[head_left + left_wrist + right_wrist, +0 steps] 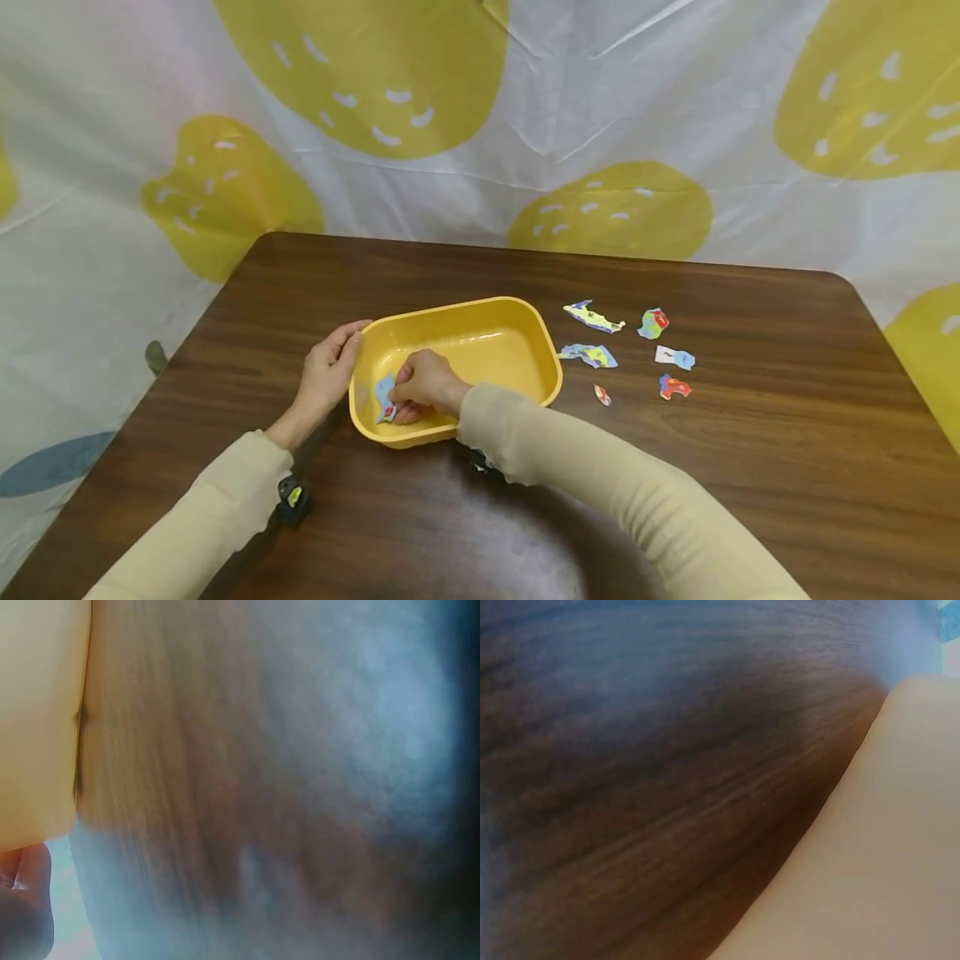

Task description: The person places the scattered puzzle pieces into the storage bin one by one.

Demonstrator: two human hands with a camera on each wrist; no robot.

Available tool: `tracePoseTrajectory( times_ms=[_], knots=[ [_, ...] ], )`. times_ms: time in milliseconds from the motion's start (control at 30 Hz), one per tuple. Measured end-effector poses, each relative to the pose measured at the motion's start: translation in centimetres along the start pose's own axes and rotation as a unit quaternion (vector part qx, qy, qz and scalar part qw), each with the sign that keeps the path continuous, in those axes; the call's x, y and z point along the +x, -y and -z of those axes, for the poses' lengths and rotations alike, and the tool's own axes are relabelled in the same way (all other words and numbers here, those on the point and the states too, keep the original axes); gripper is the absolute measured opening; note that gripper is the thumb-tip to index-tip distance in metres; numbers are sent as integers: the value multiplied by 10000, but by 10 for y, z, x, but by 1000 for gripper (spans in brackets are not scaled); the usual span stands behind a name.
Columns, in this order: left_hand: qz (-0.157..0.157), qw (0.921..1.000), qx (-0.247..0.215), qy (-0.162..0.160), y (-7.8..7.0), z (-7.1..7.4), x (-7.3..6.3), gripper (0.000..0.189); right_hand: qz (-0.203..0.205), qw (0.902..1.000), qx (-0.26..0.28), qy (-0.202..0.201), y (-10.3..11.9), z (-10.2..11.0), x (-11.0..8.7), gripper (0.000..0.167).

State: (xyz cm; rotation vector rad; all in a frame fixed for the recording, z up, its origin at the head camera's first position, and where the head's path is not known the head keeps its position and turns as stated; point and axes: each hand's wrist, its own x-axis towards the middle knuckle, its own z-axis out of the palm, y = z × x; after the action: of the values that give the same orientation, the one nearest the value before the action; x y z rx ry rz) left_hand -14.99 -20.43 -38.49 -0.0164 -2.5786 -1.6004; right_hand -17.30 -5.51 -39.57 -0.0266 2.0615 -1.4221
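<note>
A yellow plastic basin [517, 312] stands on the dark wooden table. My left hand [326, 371] lies against its left end, fingers and thumb fairly straight along the outer wall by the rim. The right hand [427, 383] reaches down inside, fingers curled, and pinches the edge of a flat light-blue cutout piece [386, 397] with a red patch. Part of that piece may be hidden behind the fingers. In the left wrist view, fingers [34, 877] show beside the basin wall [41, 712]. The right wrist view shows the basin's outer side [870, 847], not the hand.
Right of the basin lie several flat coloured cutouts: a long yellow one [594, 317], a blue-yellow one [592, 356] by the basin wall, a green-red one [653, 323], a white-blue one [675, 357], a red one [673, 387] and a small one [602, 395]. A patterned curtain [420, 200] hangs behind.
</note>
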Motion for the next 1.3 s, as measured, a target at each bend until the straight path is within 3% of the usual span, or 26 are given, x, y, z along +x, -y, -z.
tracePoseTrajectory(
  times_ms=[133, 233, 533, 833, 1033, 1167, 1300],
  knots=[
    [-16, 10000, 91, -2, -4, 1, -2, 34, 42, 9999, -130, 52, -1, -1, 1, 21],
    [-13, 10000, 76, -41, 2, 2, -1, 34, 76, 9995, -290, 104, 0, -2, 1, 22],
    [-100, 9998, 108, -161, 43, 1, 12, 36, 77, 9984, -536, 175, 2, -4, -1, 23],
    [-75, 9993, 260, -251, 47, 4, 12, 37, 508, 9941, -810, 517, 3, 0, -6, 9],
    [-143, 9996, 186, -170, 46, 3, 13, 37, 1093, 9924, -436, 365, 10, 33, -23, 8],
    [-209, 9996, 130, -129, 43, 3, 15, 37, 1490, 9886, 189, 112, 15, 69, -40, 16],
    [-183, 9997, 146, -60, 34, 5, 14, 36, 1761, 9821, 537, -409, 7, 113, -54, 22]
  ],
)
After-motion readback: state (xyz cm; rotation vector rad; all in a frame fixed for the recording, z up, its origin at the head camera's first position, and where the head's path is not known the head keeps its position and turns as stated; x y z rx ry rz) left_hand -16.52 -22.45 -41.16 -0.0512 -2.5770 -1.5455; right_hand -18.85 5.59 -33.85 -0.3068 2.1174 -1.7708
